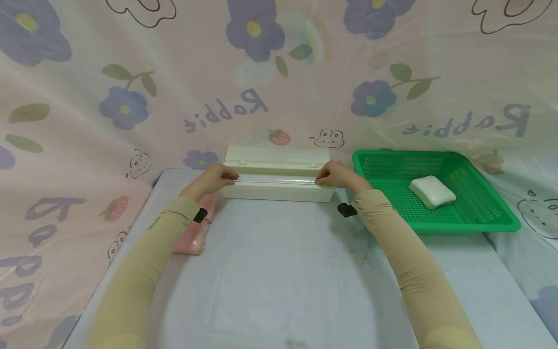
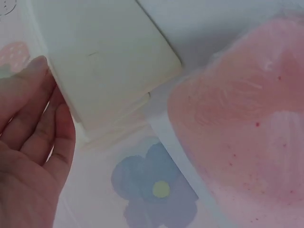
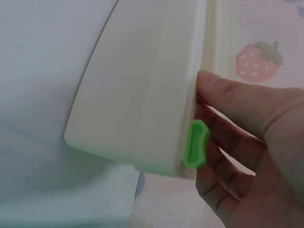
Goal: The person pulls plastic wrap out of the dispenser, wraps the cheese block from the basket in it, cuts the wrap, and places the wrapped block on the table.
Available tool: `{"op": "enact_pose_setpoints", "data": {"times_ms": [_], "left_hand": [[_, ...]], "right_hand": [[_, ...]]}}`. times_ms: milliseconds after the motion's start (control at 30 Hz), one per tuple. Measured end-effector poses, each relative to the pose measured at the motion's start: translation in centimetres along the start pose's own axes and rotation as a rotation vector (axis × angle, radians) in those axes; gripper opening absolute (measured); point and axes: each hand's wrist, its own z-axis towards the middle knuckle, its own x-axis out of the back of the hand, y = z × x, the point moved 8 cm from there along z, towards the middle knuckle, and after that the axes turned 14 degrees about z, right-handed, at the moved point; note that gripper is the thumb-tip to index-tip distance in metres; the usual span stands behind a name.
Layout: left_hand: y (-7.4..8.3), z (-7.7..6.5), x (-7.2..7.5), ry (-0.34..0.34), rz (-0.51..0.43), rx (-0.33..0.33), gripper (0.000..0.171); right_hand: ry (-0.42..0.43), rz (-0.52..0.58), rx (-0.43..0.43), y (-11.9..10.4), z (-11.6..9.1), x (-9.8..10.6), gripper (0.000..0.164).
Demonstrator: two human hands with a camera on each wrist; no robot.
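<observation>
A long white cling film dispenser (image 1: 279, 192) lies at the back of the table with its lid (image 1: 279, 155) raised. A shiny clear strip of cling film (image 1: 275, 179) stretches along the opening between the two hands. My left hand (image 1: 214, 178) pinches the film at the dispenser's left end; in the left wrist view its curled fingers (image 2: 59, 137) sit at the box edge. At the other end my right hand (image 1: 337, 175) pinches the film, thumb and fingers beside a small green slider (image 3: 195, 144) on the box rim. The film between the fingertips is mostly hidden.
A pink lump in clear plastic (image 1: 192, 238) lies under the left forearm, close to the dispenser. To the right stands a green perforated basket (image 1: 440, 227) holding a white block (image 1: 432, 192). A printed curtain (image 1: 279, 97) hangs right behind the table.
</observation>
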Motion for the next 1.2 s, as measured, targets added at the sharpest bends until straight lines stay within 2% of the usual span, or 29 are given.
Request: {"op": "enact_pose_setpoints", "data": {"times_ms": [133, 300, 367, 533, 800, 933, 1067, 1200], "left_hand": [[-0.3, 0.2, -0.2, 0.027, -0.023, 0.028, 0.023], [-1.3, 0.5, -0.2, 0.069, -0.122, 0.1, 0.019], [-1.4, 0.6, -0.1, 0.095, -0.122, 0.107, 0.019], [-1.1, 0.6, 0.5, 0.184, -0.043, 0.109, 0.016], [-0.6, 1.0, 0.9, 0.288, -0.069, 0.136, 0.014], [-0.7, 1.4, 1.1, 0.307, -0.062, 0.132, 0.014], [-0.8, 1.7, 1.3, 0.309, -0.055, 0.124, 0.014], [-0.8, 1.7, 1.4, 0.313, -0.051, 0.108, 0.015]], "right_hand": [[-0.001, -0.002, -0.004, 0.1, -0.3, -0.1, 0.013], [0.014, 0.018, -0.018, 0.2, -0.3, 0.0, 0.013], [0.012, 0.017, -0.01, 0.1, -0.2, 0.0, 0.013], [0.016, 0.009, -0.013, 0.1, 0.3, -0.1, 0.016], [0.138, 0.046, -0.053, 0.4, 0.6, 0.8, 0.017], [0.176, 0.072, -0.054, 0.1, 0.5, 1.2, 0.023], [0.152, 0.065, -0.069, 0.1, 0.4, 1.2, 0.03], [0.113, 0.018, -0.069, 0.3, 0.6, 0.8, 0.022]]}}
